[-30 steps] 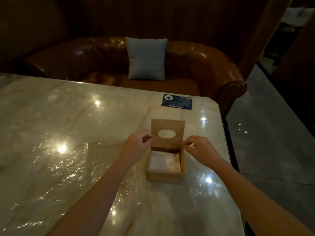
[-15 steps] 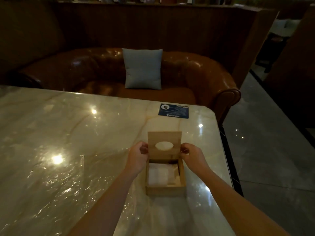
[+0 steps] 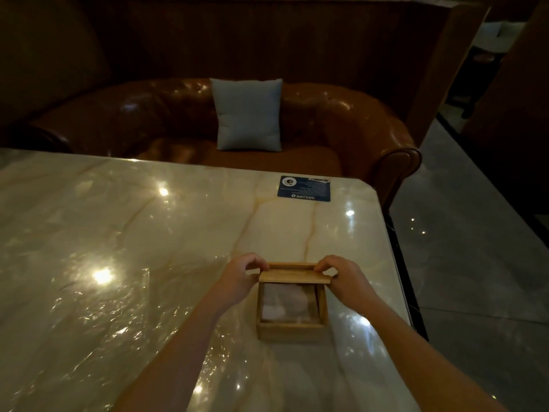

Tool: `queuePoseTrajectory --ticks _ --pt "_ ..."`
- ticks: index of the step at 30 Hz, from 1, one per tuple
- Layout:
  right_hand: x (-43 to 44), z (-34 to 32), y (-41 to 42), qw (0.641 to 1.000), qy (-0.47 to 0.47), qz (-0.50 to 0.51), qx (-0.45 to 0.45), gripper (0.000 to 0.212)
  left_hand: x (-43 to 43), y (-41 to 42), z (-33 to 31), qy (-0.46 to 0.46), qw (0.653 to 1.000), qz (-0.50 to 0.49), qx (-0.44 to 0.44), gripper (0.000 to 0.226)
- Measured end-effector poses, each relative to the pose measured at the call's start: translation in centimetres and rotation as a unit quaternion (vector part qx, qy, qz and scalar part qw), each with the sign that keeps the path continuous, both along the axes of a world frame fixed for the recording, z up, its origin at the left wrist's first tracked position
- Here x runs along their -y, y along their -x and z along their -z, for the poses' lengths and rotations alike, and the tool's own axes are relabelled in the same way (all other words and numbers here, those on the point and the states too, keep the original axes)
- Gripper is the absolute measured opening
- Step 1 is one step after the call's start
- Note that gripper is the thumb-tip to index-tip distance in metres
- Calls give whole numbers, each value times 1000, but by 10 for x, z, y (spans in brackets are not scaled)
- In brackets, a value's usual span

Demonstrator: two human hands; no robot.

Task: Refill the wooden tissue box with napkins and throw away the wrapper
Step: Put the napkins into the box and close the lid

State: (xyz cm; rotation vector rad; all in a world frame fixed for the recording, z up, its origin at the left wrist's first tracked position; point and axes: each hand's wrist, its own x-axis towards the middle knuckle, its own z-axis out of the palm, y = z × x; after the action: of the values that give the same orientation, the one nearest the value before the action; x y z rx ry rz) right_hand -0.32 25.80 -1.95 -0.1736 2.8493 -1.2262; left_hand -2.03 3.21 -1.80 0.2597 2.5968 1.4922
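Box mouth: our lid (image 3: 294,276) sits low over the far rim of the box (image 3: 289,331). We can enter only from the near side, above the napkins (image 3: 285,301).
Box sides: our left hand (image 3: 237,281) and right hand (image 3: 344,281) grip the lid's ends, and our forearms flank the box on both sides.
Left: we see a broad stretch of glossy table (image 3: 118,233) open to a passing hand.
Far side: marble runs to a flat blue card (image 3: 304,188) near the far edge.
Right: the table edge lies near the box, with floor (image 3: 475,263) beyond.
Beyond: a sofa (image 3: 356,120) with a cushion (image 3: 249,114) lines the far edge.
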Motion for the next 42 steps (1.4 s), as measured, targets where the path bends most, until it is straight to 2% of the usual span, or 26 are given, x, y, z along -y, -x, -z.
queuePoseTrajectory --ticks 3,5,6,8,12,14,16,18,21,25,31,35,39,42 --pt "-5 -18 10 991 52 16 121 32 2 -1 -15 -2 998 18 62 24" --pt "-4 -28 11 978 112 33 172 23 0 -4 -19 -7 991 40 128 37" --pt "-2 -31 9 976 110 23 187 19 -2 -6 -18 -8 985 59 162 44" --pt "2 -32 3 976 74 -21 206 29 -5 -10 -13 25 979 97 177 51" --pt "6 -17 -10 978 3 -77 195 58 -2 -17 7 134 980 121 87 59" --pt "8 -6 -17 981 -72 -73 163 66 0 -20 18 210 967 140 21 64" --pt "12 6 -24 982 -148 -67 100 64 2 -21 27 272 948 159 -37 70" --pt "17 17 -30 979 -191 -60 45 60 4 -22 33 287 942 159 -72 71" --pt "21 28 -36 977 -210 -37 -2 57 4 -26 39 275 946 149 -84 68" --pt "24 32 -40 970 -241 -22 -25 55 4 -30 42 321 927 142 -129 62" --pt "25 23 -38 969 -243 -33 11 57 2 -32 36 345 920 134 -128 61" --pt "30 6 -26 965 -246 -32 80 55 1 -27 20 366 917 141 -75 60" --pt "41 -10 -12 958 -259 -19 123 43 17 -21 -1 384 913 125 -57 48" --pt "54 -15 -9 968 -231 51 82 24 48 -23 -9 378 922 81 -29 48"
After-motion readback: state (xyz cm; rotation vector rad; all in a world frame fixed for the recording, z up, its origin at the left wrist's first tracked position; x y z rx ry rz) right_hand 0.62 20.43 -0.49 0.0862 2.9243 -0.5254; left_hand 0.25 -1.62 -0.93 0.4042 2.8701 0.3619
